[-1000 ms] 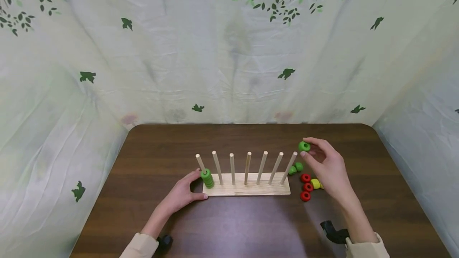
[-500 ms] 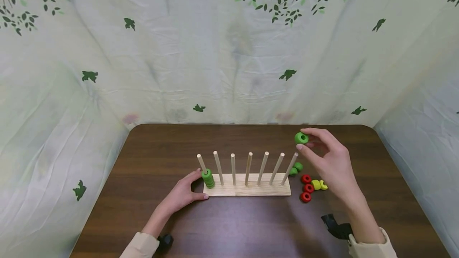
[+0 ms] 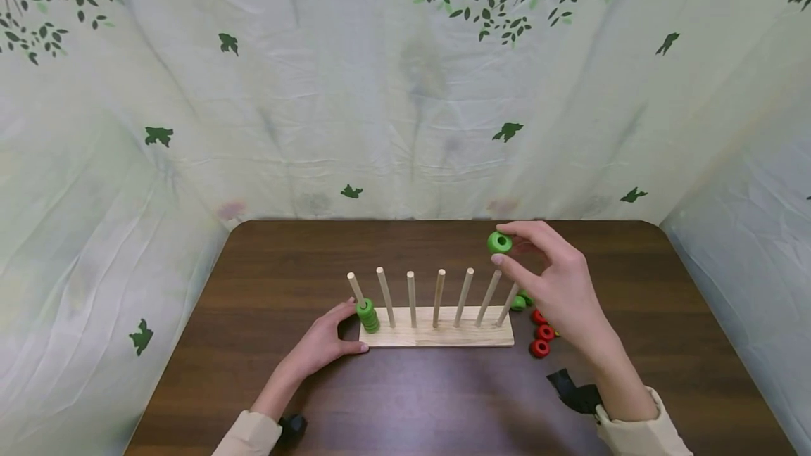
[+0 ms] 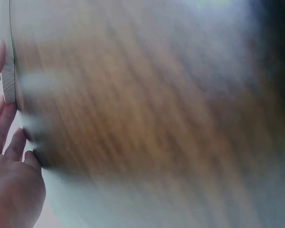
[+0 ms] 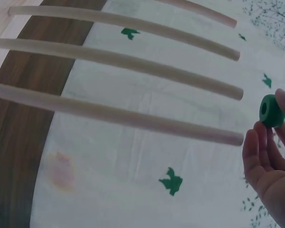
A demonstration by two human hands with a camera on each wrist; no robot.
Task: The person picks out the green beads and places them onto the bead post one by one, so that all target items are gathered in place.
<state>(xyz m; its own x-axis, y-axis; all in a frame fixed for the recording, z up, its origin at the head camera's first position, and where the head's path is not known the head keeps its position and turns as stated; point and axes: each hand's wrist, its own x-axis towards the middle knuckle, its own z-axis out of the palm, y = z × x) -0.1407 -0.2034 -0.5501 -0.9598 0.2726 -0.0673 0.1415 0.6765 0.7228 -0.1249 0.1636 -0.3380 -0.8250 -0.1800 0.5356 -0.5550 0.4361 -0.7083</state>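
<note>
My right hand (image 3: 560, 283) pinches a green bead (image 3: 492, 245) with a hole through it, held in the air above the pegs toward the right end of a wooden peg board (image 3: 437, 338). The right wrist view shows this bead (image 5: 275, 114) between thumb and fingertips, apart from the bare pegs (image 5: 133, 118). My left hand (image 3: 324, 338) grips the board's left end, thumb at its front corner and fingers behind. Several green beads (image 3: 368, 320) are stacked on the leftmost peg; the other pegs are bare. In the left wrist view, the left hand (image 4: 14, 190) touches the board's edge (image 4: 8, 85).
Right of the board lie loose green beads (image 3: 518, 303) and red beads (image 3: 541, 349) on the brown table (image 3: 405, 400). Yellow beads are mostly hidden behind the right hand. A pale cloth (image 3: 405, 90) with leaf prints hangs behind the table.
My right hand has lifted the green bead and carried it left, from beyond the board's right end to above its right pegs. My left hand has stayed in place on the board.
</note>
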